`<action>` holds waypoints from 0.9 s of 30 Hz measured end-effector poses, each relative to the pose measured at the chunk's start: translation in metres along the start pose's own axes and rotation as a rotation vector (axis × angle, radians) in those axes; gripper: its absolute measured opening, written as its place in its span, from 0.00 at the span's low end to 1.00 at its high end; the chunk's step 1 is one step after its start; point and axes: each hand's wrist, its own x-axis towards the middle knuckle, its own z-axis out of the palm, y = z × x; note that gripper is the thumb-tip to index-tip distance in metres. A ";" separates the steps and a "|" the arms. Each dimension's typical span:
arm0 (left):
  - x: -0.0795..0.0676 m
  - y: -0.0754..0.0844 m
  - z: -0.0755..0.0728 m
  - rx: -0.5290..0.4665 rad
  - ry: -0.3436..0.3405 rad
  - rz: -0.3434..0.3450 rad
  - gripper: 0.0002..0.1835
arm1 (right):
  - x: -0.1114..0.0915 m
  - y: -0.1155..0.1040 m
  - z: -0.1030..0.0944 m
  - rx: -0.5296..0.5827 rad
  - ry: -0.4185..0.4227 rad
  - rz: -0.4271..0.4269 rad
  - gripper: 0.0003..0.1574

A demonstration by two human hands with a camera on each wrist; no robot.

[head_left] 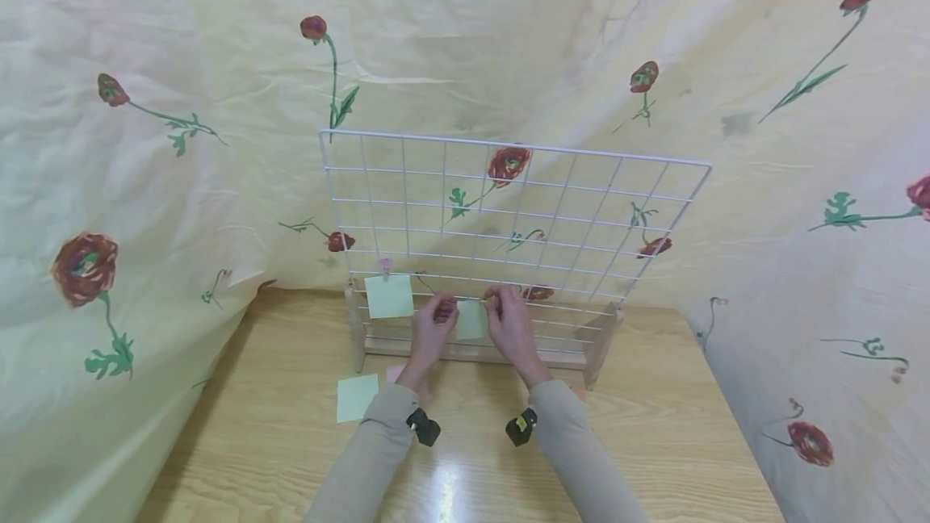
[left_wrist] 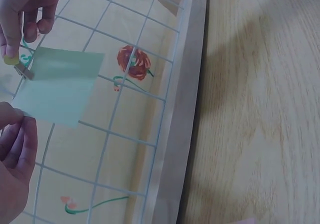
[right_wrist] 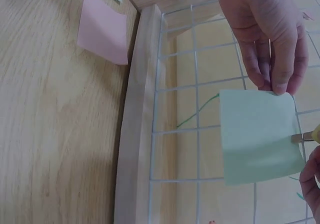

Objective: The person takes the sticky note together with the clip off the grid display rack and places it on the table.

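My left hand [head_left: 433, 327] pinches one upper corner of a light green sticky note [right_wrist: 260, 139] between thumb and fingers. The note lies against the lower part of a white wire grid rack [head_left: 559, 192]. Beside it, my right hand [head_left: 511, 325] holds a small clip [left_wrist: 22, 69] by its yellow end, the clip's jaws overlapping the note's top edge. Left of my hands, a second green note [head_left: 388, 297] hangs from the grid under a pink clip [head_left: 385, 265].
The grid stands on a wooden base [head_left: 475, 352] on a wood-grain table [head_left: 254, 426]. Another green note [head_left: 357, 399] lies at the front left, near a pink note [right_wrist: 102, 26]. An orange piece [head_left: 579, 393] shows by the right sleeve. Flowered cloth [head_left: 182, 208] hangs behind and at both sides.
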 end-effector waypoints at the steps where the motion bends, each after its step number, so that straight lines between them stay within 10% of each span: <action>1: 0.000 -0.007 0.001 0.005 0.001 0.000 0.10 | 0.000 0.000 0.001 0.005 0.009 0.000 0.09; 14: -0.002 -0.028 0.003 0.001 0.007 -0.012 0.10 | -0.002 0.003 0.009 0.259 0.128 0.013 0.06; 27: -0.012 -0.031 -0.010 -0.010 -0.032 -0.103 0.11 | -0.006 0.006 0.006 0.261 0.087 0.051 0.06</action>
